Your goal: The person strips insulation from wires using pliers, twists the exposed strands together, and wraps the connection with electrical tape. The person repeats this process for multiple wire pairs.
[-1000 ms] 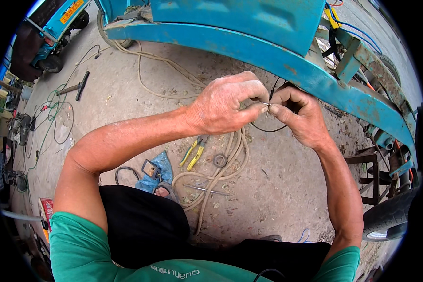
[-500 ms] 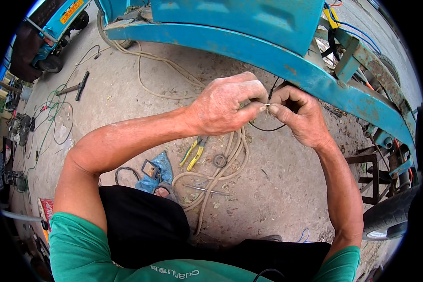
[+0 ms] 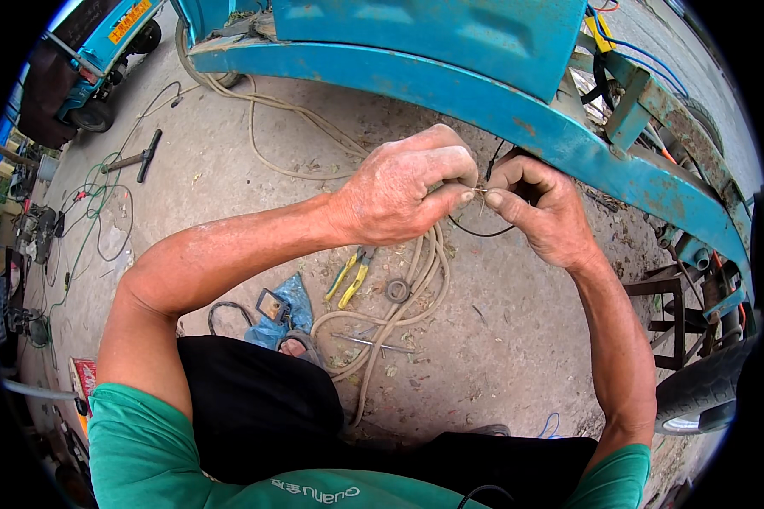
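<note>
Just below the blue metal frame rail (image 3: 416, 81) of a vehicle, my hands meet fingertip to fingertip. My left hand (image 3: 406, 185) pinches one end of a thin bare wire (image 3: 480, 189) between thumb and forefinger. On the other side, my right hand (image 3: 545, 210) is closed in a pinch on the same wire. Fine loose strands show at the junction between the fingertips. A thin black cable (image 3: 484, 234) curves beneath the hands toward the right one, and a dark cable piece hangs from the rail behind them. How the wire and cable join is hidden by the fingers.
On the concrete below lie yellow-handled pliers (image 3: 351, 278), a metal ring (image 3: 397, 291), a thin metal rod (image 3: 373, 343), a coiled beige hose (image 3: 437, 288) and a blue plastic bag (image 3: 292, 299). A hammer (image 3: 148, 156) lies farther left. A tyre (image 3: 709, 386) stands at right.
My left fingertips have drawn slightly left, away from the right ones, so more of the wire shows between them. The right hand is nearly still.
</note>
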### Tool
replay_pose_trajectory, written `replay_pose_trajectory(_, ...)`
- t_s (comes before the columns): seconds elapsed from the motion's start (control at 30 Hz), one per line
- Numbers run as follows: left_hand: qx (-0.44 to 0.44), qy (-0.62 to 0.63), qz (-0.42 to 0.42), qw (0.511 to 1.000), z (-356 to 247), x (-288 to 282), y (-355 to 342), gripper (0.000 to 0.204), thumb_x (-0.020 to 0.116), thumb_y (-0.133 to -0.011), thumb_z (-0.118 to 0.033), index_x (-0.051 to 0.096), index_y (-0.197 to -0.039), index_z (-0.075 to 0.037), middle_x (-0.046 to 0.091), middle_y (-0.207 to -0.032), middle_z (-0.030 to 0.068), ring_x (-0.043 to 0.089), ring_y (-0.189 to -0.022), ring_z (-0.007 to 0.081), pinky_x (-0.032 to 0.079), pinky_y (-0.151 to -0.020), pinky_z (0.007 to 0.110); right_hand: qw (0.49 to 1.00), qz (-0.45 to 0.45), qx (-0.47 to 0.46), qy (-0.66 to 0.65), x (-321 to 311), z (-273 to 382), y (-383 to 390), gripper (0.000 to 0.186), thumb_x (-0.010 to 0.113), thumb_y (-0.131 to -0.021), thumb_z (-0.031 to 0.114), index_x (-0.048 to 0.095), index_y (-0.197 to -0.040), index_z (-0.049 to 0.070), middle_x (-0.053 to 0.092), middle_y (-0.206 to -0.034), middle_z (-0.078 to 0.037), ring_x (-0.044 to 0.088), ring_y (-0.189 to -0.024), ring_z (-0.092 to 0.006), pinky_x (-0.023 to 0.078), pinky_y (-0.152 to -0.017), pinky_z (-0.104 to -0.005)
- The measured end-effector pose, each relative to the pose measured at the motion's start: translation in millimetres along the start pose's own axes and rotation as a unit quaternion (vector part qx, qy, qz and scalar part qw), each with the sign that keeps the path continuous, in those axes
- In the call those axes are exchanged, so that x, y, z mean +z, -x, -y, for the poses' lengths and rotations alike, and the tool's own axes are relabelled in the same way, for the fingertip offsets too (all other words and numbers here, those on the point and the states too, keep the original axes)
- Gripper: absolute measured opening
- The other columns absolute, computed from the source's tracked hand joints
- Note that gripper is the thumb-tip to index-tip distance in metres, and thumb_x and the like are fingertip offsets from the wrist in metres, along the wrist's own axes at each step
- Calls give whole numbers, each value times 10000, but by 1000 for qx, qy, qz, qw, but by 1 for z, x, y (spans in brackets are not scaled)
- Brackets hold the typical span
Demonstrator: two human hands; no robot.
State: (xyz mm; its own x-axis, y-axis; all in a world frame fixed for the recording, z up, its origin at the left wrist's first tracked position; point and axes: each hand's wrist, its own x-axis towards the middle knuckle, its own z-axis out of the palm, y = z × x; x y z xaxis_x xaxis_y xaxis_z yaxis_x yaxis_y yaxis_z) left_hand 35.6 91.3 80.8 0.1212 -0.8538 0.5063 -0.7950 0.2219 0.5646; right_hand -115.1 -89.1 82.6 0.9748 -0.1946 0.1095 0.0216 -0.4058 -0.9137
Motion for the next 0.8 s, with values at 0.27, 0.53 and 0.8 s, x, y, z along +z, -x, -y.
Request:
replay_pose_trajectory(0.27, 3, -5, 0, 1000, 0, -1, 1, 137, 672, -843, -53, 604, -962, -53, 576, -959, 103, 592, -906, 270, 498, -772, 388, 1000, -3, -6, -4, 1, 1, 0, 162, 745, -869, 178, 675, -931, 45, 641, -848, 1, 579, -781, -87, 500, -709, -288)
replay_pose_trajectory(0.53, -2, -5, 5, 1000, -1, -2, 1, 130, 673, -849, -53, 602, -958, -58, 574, -955, 97, 591, -903, 264, 498, -767, 389, 1000, 2, 5, -2, 0, 3, 1, 150, 742, -868, 163, 680, -943, 49, 645, -853, -4, 585, -787, -91, 505, -716, -293)
replay_pose_trajectory(0.8, -10, -17, 13, 1000, 1, -5, 2, 113, 668, -862, -57, 601, -953, -59, 575, -954, 94, 595, -896, 259, 500, -755, 388, 1000, -1, -4, -1, 1, 1, 1, 156, 745, -868, 165, 678, -943, 45, 641, -852, 0, 578, -780, -86, 499, -710, -283)
